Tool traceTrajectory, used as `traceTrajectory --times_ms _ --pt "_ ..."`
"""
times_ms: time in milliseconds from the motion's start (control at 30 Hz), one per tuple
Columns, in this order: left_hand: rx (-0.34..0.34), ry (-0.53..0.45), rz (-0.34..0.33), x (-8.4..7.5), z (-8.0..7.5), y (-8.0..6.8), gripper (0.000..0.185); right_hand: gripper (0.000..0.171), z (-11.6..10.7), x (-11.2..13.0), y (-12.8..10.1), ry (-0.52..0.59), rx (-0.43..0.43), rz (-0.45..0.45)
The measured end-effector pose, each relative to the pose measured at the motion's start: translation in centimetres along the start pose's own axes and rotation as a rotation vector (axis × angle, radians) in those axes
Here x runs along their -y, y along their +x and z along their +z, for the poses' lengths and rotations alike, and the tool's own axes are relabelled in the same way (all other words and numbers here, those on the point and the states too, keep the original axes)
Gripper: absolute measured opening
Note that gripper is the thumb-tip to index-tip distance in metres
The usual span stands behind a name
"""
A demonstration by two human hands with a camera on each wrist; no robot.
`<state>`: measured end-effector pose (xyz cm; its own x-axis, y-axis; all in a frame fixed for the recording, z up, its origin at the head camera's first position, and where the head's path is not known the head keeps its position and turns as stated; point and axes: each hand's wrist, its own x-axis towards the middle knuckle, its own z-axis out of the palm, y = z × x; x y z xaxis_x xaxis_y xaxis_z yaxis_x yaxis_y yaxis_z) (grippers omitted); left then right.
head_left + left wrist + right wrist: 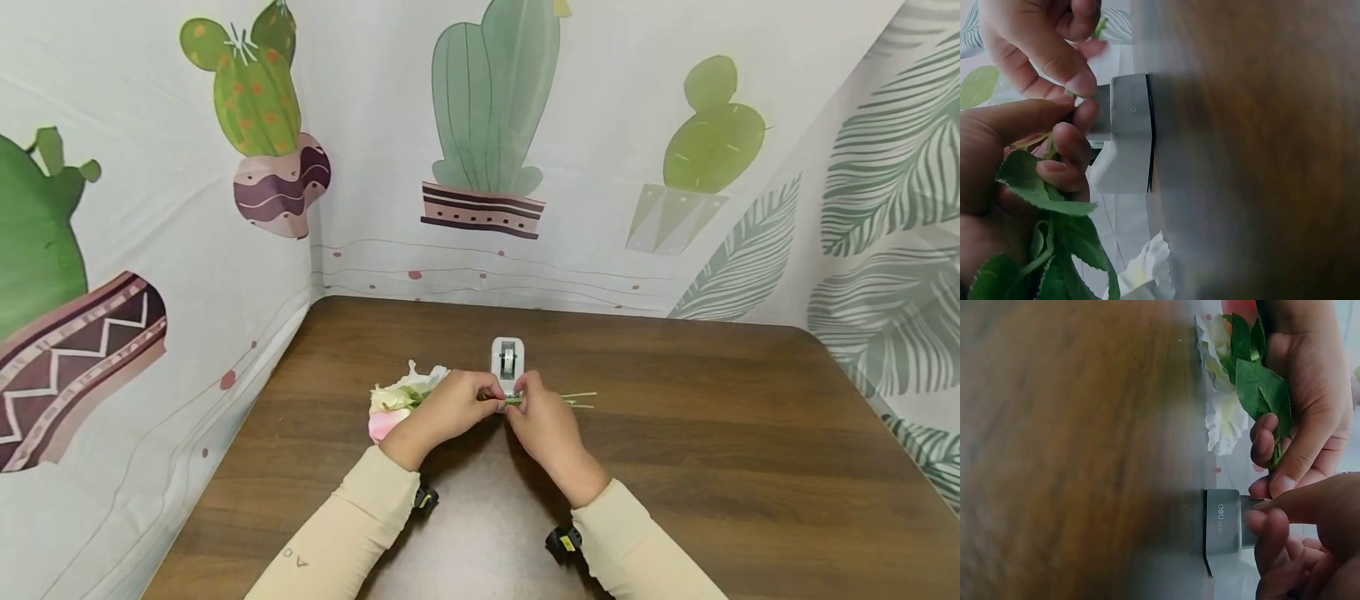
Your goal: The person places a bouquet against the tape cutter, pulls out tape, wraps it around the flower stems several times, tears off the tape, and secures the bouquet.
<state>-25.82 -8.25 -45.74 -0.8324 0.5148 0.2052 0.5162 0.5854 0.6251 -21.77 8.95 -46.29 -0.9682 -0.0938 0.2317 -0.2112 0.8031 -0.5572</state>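
Observation:
A small bunch of artificial flowers [397, 400] with white and pink blooms and green leaves lies across the brown table [675, 433], stems pointing right. My left hand [450, 408] grips the stems [570, 400] just below the leaves [1047, 194]; the white bloom [1225, 419] shows beside it. My right hand [543, 421] pinches the stems right next to the left hand's fingers [1266, 440]. Just behind both hands stands a white tape dispenser [507, 360], also close in the wrist views [1125, 134] [1222, 519]. Whether tape is between the fingertips [1082, 84] is hidden.
Cloth walls printed with cacti [487, 108] and leaves close in the table at the back and both sides. The table's rounded far right corner [806, 333] is near the right wall. Bare wood lies to the right of the hands.

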Motion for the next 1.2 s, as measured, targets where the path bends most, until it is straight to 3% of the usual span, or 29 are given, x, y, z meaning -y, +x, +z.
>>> traceTrajectory --times_ms 267,500,733,1200 --pt "0.017 -0.036 -0.022 0.0 -0.1 -0.2 0.004 0.028 -0.3 0.0 0.3 -0.17 0.015 -0.061" --pt "0.028 -0.069 -0.032 0.0 -0.2 -0.1 0.005 0.028 -0.7 -0.8 1.0 -0.288 -0.063 -0.27" --pt "0.024 -0.148 -0.075 -0.4 -0.7 -0.1 0.005 0.025 -0.9 -1.2 1.2 -0.249 -0.11 -0.291" --pt "0.001 -0.217 -0.082 -0.2 -0.9 -0.1 0.004 0.022 -0.5 -1.3 1.6 -0.183 -0.16 -0.293"
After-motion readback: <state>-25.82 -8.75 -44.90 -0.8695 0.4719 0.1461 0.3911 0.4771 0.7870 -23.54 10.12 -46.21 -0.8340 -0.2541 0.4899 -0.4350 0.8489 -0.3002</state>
